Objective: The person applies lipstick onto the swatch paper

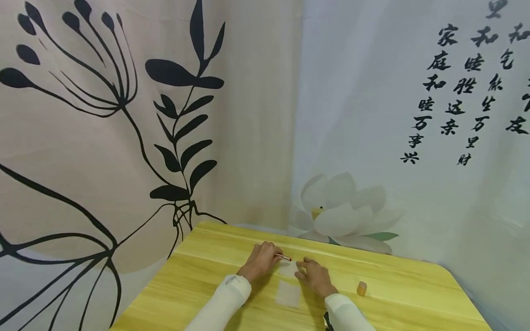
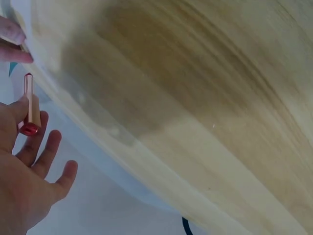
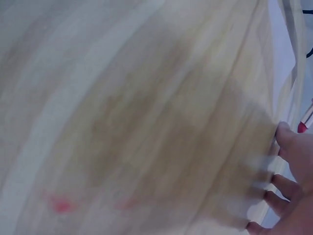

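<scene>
My left hand [image 1: 261,261] pinches a lipstick [image 1: 283,256] between thumb and fingers, its red end pointing right. In the left wrist view the lipstick [image 2: 32,110] has a shiny pinkish-gold tube, and the other fingers of the left hand [image 2: 24,171] are spread. A white sheet of paper [image 1: 286,268] lies between the hands. My right hand [image 1: 315,276] rests at its right side, fingers slightly bent and apart. In the right wrist view the fingertips of the right hand [image 3: 293,181] touch down near the paper [image 3: 282,54].
A second white sheet [image 1: 288,294] lies nearer to me on the yellow wood-grained table [image 1: 397,303]. An orange-gold cap [image 1: 361,288] stands to the right of my right hand. Behind the table hangs a printed curtain [image 1: 256,115]. Blurred red spots [image 3: 61,203] show on the tabletop.
</scene>
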Demonstrator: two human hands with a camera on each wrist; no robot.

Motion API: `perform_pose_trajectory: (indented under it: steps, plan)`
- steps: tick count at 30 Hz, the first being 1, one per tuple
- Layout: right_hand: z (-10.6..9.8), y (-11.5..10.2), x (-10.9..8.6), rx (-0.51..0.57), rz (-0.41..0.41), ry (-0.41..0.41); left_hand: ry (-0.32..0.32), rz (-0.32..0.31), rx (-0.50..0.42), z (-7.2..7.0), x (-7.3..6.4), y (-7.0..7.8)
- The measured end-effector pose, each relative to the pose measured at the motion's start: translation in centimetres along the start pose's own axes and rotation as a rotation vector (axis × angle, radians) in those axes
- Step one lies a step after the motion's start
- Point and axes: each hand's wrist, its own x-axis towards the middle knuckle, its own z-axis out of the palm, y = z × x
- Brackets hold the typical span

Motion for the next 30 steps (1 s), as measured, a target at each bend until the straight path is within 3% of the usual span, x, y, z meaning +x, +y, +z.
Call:
perform_pose_trajectory:
  steps: [15,30]
  plan:
    - [-0.3,-1.4,0.2,0.005,-0.018,0.016,0.03,0.015,0.096,1.4,0.1,-0.7]
    - [-0.4,-0.3,0.1,-0.022,0.001,0.0,0.019,0.037,0.145,2.0,0.7,-0.1]
